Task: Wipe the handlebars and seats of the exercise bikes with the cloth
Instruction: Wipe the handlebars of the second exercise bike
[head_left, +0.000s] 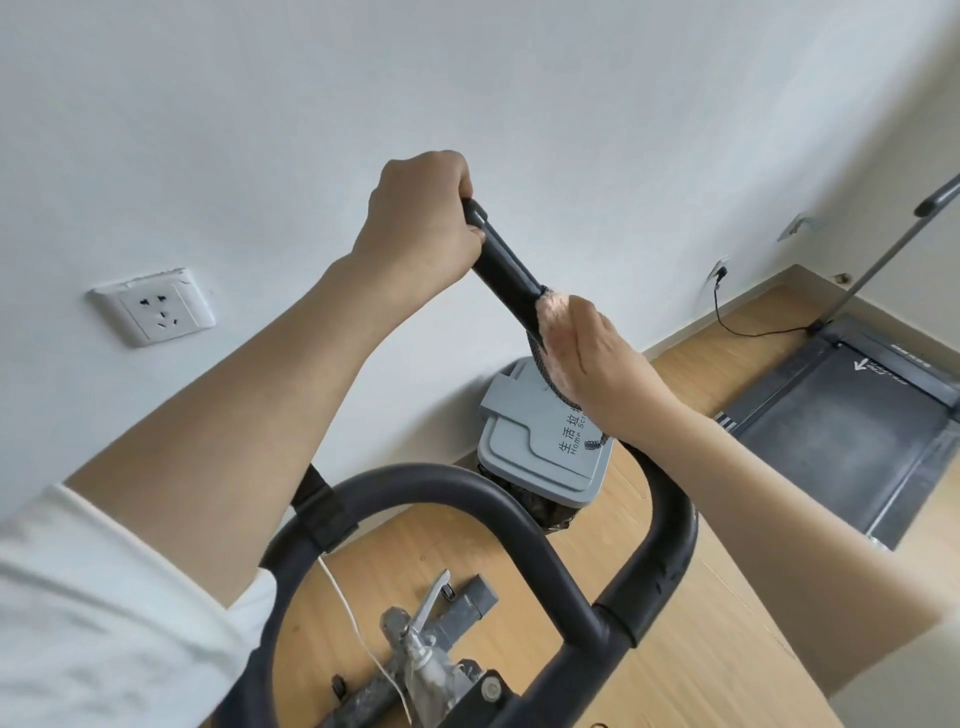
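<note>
The black foam handlebar grip (506, 265) slants up-left; the left hand (415, 228) is fisted round its tip — the right hand (592, 358) clamps the pink-and-grey cloth (550, 332) lower down, so bare foam lies up-left.

Short white sleeve (104, 597), bare forearms

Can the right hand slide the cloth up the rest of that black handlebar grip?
Probably not fully: the left hand clasps the top of the black foam grip, blocking the right hand and pinkish-grey cloth.
</note>
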